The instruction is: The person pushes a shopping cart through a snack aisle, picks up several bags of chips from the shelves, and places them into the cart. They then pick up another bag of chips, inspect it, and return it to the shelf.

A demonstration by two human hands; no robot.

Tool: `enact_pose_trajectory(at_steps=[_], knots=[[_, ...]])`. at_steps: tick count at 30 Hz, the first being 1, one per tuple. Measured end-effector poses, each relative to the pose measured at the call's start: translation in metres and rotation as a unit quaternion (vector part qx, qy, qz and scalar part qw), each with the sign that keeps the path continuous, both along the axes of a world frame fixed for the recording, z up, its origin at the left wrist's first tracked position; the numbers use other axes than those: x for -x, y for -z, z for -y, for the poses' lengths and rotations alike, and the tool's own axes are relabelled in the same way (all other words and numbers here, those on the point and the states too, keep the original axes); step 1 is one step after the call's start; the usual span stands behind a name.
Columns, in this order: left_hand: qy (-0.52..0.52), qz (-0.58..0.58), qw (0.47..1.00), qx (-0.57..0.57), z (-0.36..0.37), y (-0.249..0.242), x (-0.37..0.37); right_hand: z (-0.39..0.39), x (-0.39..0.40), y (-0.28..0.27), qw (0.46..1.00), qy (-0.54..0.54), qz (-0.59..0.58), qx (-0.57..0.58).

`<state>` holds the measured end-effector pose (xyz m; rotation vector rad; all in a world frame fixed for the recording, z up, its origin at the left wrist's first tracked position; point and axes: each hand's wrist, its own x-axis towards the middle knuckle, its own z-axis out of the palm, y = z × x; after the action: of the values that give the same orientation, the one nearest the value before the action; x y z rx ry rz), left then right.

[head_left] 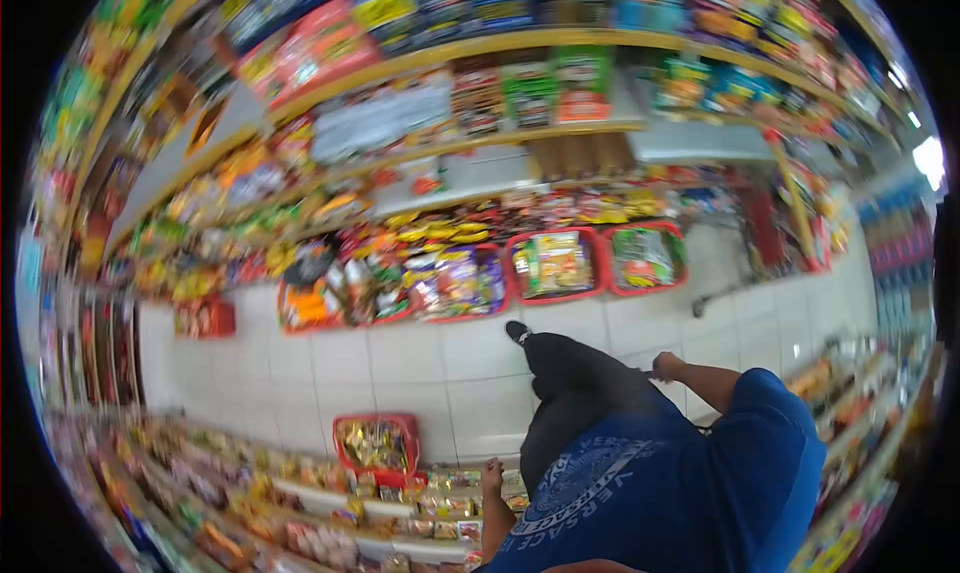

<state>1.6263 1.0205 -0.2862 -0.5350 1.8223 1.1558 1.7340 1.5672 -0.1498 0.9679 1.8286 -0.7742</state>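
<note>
My left hand [492,475] hangs low at my side with its fingers curled, nothing visible in them. It is nearest the shelf packets and a red basket [412,443] of shiny wrapped packets on the floor. On my other side, my right hand [666,365] is closed beside my dark trousers [590,383]. A small dark shape shows at its fingers; I cannot tell what it is. Ahead of my shoe [517,332] stand red baskets filled with colourful packets, among them one basket [606,285] with yellow packs and another [684,273] with green packs.
Tall shelves [470,45] of bagged goods run along the far side of the aisle. Low shelving [375,547] with small packets lines the near side. White floor tiles [420,358] lie between. A red box [212,318] stands at the left; a dark metal leg [698,306] juts out at the right.
</note>
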Motion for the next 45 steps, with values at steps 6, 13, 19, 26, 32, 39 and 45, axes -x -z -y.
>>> enact_pose_trajectory(at_steps=[6,13,19,26,32,39,45], knots=[[0.085,0.082,0.991,-0.066,-0.007,0.008,0.028,0.056,-0.120,-0.008,0.831,0.490,-0.079,0.251],[0.308,-0.048,0.950,-0.001,-0.071,0.032,0.065,0.042,-0.180,0.020,0.581,0.697,-0.302,0.293],[0.360,0.000,0.926,0.116,-0.218,-0.007,0.085,-0.029,-0.260,0.062,0.422,0.763,-0.407,0.271],[0.442,-0.130,0.887,0.011,-0.485,-0.049,-0.017,-0.219,-0.385,0.060,0.384,0.842,-0.367,-0.098],[0.522,-0.173,0.824,-0.135,-0.642,-0.163,-0.132,-0.417,-0.380,-0.108,0.506,0.483,-0.521,-0.489],[0.561,-0.191,0.805,-0.020,-0.559,-0.122,-0.136,-0.470,-0.309,-0.160,0.721,0.193,-0.426,-0.513],[0.512,-0.083,0.852,0.067,-0.482,-0.097,-0.150,-0.480,-0.300,-0.166,0.753,0.272,-0.457,-0.387]])
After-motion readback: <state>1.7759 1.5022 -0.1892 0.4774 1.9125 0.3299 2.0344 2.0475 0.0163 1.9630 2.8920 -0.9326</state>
